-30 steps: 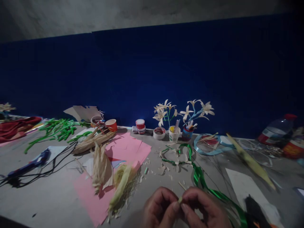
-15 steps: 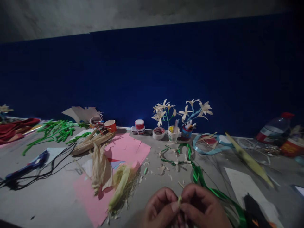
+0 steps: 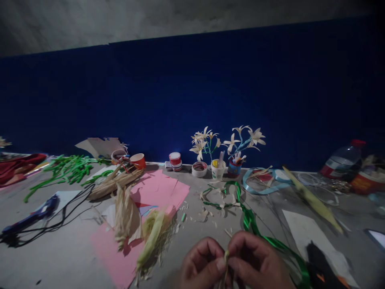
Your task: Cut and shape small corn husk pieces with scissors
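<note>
At the bottom edge of the view my left hand (image 3: 202, 265) and my right hand (image 3: 258, 263) meet fingertip to fingertip. Both pinch a thin pale strip of corn husk (image 3: 226, 259) that stands upright between the thumbs. A green ribbon (image 3: 249, 218) runs from the table's middle down past my right hand. Just left of my hands lies a corn cob in its husk (image 3: 152, 237) on pink paper (image 3: 158, 188).
Two small cups hold husk flowers (image 3: 228, 140) at the back by the blue wall. Small pots (image 3: 174, 159), an orange cup (image 3: 138, 159), green stems (image 3: 64, 168), a blue glue gun (image 3: 28, 214) with cable, a light blue ribbon (image 3: 261, 180), a bottle (image 3: 341, 160) and white paper (image 3: 306, 233) lie around.
My hands stay pinched together and the husk strip now stands a little taller between the thumbs. The view has drifted slightly, so the table items sit a bit further left.
</note>
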{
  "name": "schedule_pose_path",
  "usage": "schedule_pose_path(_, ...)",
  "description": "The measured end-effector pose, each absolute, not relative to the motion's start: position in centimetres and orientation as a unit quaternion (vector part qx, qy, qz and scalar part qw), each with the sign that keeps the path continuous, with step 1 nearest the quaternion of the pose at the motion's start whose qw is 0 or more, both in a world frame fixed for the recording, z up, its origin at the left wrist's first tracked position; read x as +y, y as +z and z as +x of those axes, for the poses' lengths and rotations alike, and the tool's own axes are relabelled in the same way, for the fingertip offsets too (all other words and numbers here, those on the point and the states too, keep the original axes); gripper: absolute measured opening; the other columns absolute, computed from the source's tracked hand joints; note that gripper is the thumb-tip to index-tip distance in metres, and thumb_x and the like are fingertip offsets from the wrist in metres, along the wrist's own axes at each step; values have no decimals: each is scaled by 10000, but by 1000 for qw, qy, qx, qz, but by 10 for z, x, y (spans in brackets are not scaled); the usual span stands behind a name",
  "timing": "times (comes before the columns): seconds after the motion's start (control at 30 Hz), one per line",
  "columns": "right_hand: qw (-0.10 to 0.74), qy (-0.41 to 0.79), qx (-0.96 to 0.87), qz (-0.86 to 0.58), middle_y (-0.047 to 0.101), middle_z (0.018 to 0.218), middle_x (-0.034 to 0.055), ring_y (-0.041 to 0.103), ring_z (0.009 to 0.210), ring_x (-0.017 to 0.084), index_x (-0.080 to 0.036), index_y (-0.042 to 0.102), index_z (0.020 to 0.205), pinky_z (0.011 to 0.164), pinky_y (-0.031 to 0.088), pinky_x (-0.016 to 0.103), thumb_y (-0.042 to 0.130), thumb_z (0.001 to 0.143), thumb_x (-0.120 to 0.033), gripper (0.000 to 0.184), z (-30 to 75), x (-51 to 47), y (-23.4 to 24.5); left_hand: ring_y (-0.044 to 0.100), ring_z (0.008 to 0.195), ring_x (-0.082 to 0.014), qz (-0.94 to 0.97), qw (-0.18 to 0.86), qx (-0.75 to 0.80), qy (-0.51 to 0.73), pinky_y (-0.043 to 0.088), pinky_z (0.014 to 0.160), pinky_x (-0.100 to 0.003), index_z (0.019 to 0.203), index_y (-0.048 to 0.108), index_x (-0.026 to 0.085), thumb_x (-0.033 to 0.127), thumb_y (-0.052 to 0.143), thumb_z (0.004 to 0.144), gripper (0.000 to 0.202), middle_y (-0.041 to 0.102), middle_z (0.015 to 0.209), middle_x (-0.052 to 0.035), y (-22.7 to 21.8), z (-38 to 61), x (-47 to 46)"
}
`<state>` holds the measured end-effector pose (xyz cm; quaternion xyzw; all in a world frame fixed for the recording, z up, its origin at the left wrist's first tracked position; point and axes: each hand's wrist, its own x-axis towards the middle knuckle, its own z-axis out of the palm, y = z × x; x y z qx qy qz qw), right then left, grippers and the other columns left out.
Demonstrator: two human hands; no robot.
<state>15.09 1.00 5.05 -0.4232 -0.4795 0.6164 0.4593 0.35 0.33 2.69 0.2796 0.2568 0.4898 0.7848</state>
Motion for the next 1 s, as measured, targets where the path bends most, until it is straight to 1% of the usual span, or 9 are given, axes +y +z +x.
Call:
schedule_pose_path(0.1,459,603,-487,-434,596,512,-47,548,472,112,-195,585,651,469,399,214,733,678,-239,157,148,8,54,608,540,-119,285,775,249,506,424,548,-234,694,638,143,329,868,663,298,686,583,-8,26,5,4)
schedule_pose_path(0.33,458,593,-481,-455,549,468,-72,507,418,89,-199,540,630,442,370,200,671,659,-198,135,142,8,60,598,530,-113,266,794,225,499,419,547,-227,708,657,145,307,862,675,264,684,568,-8,26,7,4)
schedule_pose_path(0.57,457,600,-504,-420,551,496,-69,508,442,92,-201,541,670,465,380,208,680,705,-234,147,143,8,54,611,533,-127,278,782,237,505,433,571,-239,705,664,151,307,850,691,244,676,546,-8,27,7,5)
schedule_pose_path(0.7,459,595,-494,-437,554,491,-66,502,437,93,-201,543,656,460,380,210,668,697,-225,134,144,9,53,609,546,-132,274,782,236,508,430,580,-244,694,666,153,316,846,692,243,674,547,-14,28,8,5)
schedule_pose_path(0.83,465,564,-507,-457,549,494,-64,519,455,107,-202,550,640,483,400,225,635,681,-212,95,143,7,58,597,549,-136,271,774,238,520,428,580,-250,678,668,153,313,849,681,241,665,558,-6,28,9,5)
schedule_pose_path(1.0,470,498,-553,-475,546,508,-57,529,486,126,-219,529,606,507,419,237,605,708,-223,128,142,5,59,592,560,-138,265,763,243,537,420,590,-254,664,672,153,288,860,664,231,680,583,-8,30,10,4)
